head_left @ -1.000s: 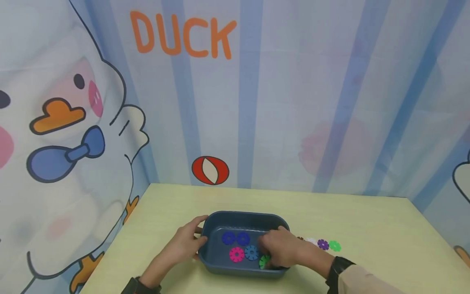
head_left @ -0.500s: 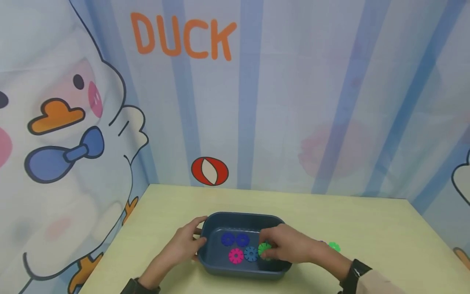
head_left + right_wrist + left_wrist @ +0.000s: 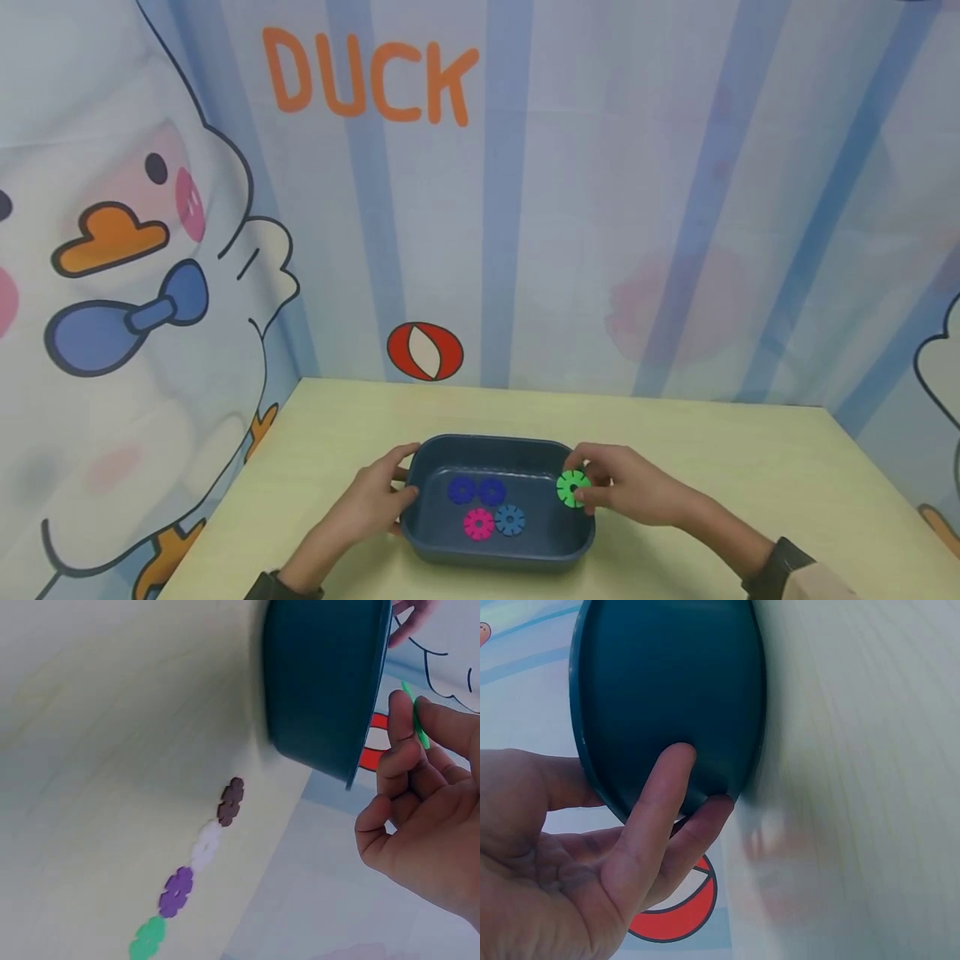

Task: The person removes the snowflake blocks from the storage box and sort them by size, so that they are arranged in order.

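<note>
A dark blue plastic tub stands on the table. My left hand holds its left end, fingers and thumb spread round the outer wall. My right hand pinches a green notched plastic disc between thumb and fingers above the tub's right rim. In the right wrist view the green disc appears edge-on. On the tub's floor lie two dark blue discs, with a pink disc and a lighter blue disc in front of them.
Right of the tub, a row of discs lies on the pale table: brown, white, purple and green. My right hand and arm hide this row in the head view. A printed cloth backdrop hangs behind the table.
My right hand has lifted the green disc from the tub's floor and moved it up and right to the rim. My left hand has stayed at the tub's left end.
</note>
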Action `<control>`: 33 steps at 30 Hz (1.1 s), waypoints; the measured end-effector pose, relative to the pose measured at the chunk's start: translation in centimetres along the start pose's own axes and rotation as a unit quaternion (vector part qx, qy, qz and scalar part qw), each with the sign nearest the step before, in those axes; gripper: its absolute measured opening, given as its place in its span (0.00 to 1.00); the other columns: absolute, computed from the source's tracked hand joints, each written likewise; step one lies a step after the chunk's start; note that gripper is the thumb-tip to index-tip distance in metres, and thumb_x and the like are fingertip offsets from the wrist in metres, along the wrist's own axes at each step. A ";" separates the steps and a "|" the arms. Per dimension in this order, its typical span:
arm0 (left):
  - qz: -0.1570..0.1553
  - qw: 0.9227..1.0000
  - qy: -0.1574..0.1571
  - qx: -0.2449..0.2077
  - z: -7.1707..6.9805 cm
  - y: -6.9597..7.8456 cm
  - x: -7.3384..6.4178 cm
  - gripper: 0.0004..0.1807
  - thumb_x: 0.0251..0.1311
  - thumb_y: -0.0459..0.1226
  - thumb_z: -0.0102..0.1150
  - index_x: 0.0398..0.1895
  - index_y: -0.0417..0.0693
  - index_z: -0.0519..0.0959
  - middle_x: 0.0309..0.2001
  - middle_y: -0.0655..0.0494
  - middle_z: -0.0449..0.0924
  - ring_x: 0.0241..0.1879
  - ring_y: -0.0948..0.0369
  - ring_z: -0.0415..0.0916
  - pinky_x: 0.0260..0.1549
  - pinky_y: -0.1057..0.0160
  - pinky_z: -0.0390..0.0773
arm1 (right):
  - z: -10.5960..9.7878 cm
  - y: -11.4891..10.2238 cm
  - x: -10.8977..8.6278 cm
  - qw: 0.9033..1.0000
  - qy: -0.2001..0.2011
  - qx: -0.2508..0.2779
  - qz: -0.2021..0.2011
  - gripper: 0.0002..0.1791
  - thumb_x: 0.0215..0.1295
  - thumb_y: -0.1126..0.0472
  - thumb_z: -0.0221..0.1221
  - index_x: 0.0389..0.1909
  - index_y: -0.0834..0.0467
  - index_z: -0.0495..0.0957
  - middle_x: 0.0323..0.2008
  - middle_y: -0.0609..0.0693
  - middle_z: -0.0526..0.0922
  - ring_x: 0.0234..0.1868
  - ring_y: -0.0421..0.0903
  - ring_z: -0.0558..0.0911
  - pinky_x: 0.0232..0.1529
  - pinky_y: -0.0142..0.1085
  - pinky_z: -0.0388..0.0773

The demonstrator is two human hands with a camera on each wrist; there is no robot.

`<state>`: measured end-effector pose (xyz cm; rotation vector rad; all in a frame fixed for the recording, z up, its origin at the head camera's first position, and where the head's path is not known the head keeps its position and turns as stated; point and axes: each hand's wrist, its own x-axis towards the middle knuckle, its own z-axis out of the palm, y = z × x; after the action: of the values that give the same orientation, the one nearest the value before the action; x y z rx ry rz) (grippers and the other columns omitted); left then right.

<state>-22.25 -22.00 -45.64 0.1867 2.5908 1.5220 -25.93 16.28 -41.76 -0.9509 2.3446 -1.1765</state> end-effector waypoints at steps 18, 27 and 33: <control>-0.005 1.000 0.002 -0.002 0.0 0.0 -0.1 0.35 0.69 0.25 0.59 0.79 0.39 0.64 0.58 0.26 0.80 0.38 0.50 0.89 0.20 0.54 0.90 | -1.6 3.1 -3.5 0.998 0.056 -0.023 -0.008 0.10 0.78 0.65 0.59 0.56 0.59 0.78 0.27 0.51 0.84 0.32 0.43 0.86 0.33 0.33 0.80; -0.003 1.000 0.001 -0.005 0.0 0.0 -0.1 0.35 0.69 0.25 0.58 0.79 0.39 0.63 0.58 0.26 0.80 0.38 0.50 0.89 0.20 0.54 0.90 | -2.5 4.1 -5.0 0.997 0.065 -0.034 0.007 0.13 0.78 0.65 0.58 0.59 0.60 0.78 0.26 0.51 0.80 0.33 0.44 0.86 0.32 0.37 0.85; -0.002 1.000 -0.001 -0.005 0.1 0.1 0.0 0.35 0.70 0.25 0.58 0.79 0.39 0.63 0.58 0.26 0.80 0.39 0.49 0.89 0.20 0.53 0.90 | -2.8 5.0 -5.9 0.997 0.065 -0.019 0.029 0.14 0.79 0.67 0.57 0.61 0.65 0.76 0.28 0.50 0.82 0.34 0.46 0.86 0.34 0.35 0.84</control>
<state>-22.24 -21.91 -45.59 0.1813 2.5792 1.5328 -25.36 24.22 -44.03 -0.8358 2.4866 -1.2103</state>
